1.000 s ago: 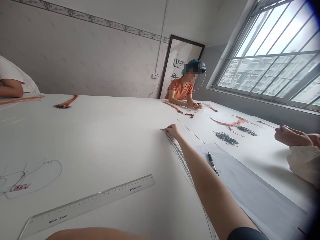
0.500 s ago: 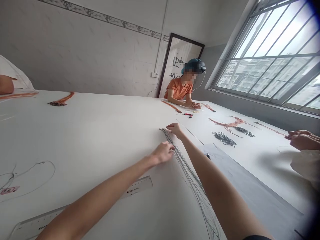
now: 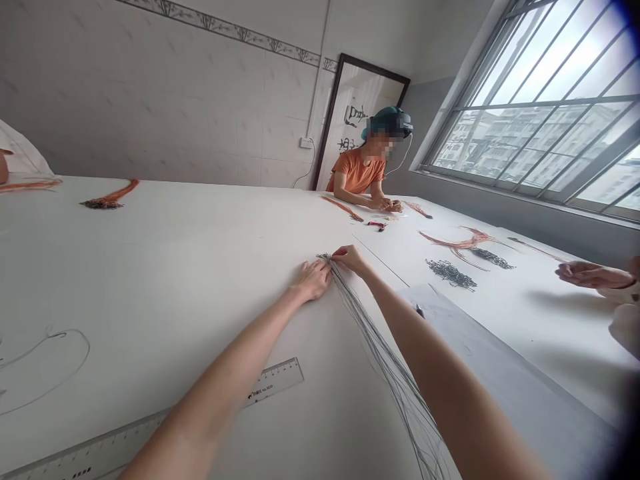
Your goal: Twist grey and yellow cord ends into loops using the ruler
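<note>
A long bundle of thin grey wires (image 3: 373,337) runs across the white table from its knobbly, clustered end toward my right forearm. My right hand (image 3: 350,259) pinches at the wires just beside that clustered end. Close by on the other side, my left hand (image 3: 315,280) rests low on the table, its fingers closed at the bundle just below the tips. The fingertips of both hands are partly hidden against the wires. Under my left forearm lies a clear ruler (image 3: 280,380), with its middle covered by the arm.
To the right are a grey sheet (image 3: 480,360), a dark pen-like object (image 3: 419,311), dark piles of small pieces (image 3: 451,274) and copper-coloured wires (image 3: 465,241). Red-handled pliers (image 3: 377,226) lie near a person in orange (image 3: 363,175). Another person's hands (image 3: 595,274) are at right.
My left hand has slid up along the wires to their clustered end, beside my right hand. My right hand stays nearly in place. The hands at far right have shifted left.
</note>
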### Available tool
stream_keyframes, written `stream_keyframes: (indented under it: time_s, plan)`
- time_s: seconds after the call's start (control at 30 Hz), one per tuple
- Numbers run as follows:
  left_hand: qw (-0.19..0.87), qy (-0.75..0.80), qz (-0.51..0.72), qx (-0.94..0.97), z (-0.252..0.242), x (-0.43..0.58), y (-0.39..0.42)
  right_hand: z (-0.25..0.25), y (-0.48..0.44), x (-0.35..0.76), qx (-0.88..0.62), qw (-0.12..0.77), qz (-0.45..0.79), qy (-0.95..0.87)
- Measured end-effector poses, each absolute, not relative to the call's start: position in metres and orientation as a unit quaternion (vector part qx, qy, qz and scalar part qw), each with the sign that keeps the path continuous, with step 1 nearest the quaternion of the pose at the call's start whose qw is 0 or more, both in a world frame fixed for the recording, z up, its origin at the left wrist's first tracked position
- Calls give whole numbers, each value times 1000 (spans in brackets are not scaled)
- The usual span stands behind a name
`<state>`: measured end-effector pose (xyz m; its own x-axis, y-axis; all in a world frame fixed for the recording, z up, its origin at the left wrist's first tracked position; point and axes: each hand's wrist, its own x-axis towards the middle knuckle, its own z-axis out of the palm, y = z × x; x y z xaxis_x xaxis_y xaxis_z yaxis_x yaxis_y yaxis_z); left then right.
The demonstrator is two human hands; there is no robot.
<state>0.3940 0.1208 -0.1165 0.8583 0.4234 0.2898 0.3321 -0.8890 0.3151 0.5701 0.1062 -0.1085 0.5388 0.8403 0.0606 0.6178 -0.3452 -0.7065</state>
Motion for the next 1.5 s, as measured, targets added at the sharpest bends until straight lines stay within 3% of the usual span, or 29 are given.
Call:
stream_keyframes:
  time_s: [1.07,1.5]
  plan:
    - [68,216,187,956,-116,399,132,-110,116,555,-790,411,187,-414]
    - [70,224,195,952,-114,397,130,-98,88,555,-794,348,233,-440]
